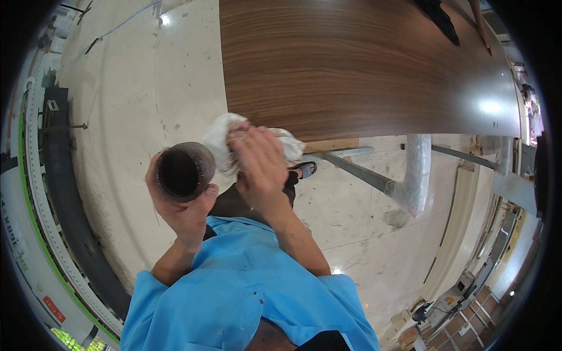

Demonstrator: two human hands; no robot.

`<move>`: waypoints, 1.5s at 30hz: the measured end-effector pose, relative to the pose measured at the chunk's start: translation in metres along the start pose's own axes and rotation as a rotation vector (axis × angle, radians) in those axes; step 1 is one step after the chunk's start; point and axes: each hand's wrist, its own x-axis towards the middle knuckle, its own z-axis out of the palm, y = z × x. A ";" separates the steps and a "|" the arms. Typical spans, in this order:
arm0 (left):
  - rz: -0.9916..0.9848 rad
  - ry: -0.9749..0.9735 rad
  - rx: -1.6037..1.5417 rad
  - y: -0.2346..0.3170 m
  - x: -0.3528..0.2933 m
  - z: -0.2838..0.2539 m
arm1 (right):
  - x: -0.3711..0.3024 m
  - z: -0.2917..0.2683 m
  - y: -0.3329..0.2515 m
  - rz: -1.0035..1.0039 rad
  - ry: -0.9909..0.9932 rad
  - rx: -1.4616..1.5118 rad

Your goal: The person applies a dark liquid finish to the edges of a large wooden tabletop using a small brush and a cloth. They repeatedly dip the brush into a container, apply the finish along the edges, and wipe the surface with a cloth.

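Observation:
My left hand is wrapped round a dark cylindrical container, whose round top faces up and looks nearly black inside. What is in it, if anything, I cannot make out. My right hand presses a bunched white cloth at the near left corner of a brown wood-grain tabletop. Part of the cloth sticks out on either side of the fingers. The container stays beside the cloth, left of the table.
Under the table run a grey metal bar and a leg wrapped in clear plastic. A dark object lies on the far tabletop. Long dark and white machinery borders the left. My sandalled foot stands near the table's edge.

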 end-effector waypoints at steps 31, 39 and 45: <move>0.058 0.031 -0.069 -0.011 -0.019 -0.003 | -0.025 0.009 -0.064 0.517 -0.071 0.912; 0.157 0.158 -0.102 -0.029 -0.013 -0.016 | -0.037 -0.015 -0.088 0.574 -0.233 1.421; 0.194 0.254 -0.040 -0.028 0.007 -0.018 | -0.050 -0.033 -0.069 0.531 0.034 0.721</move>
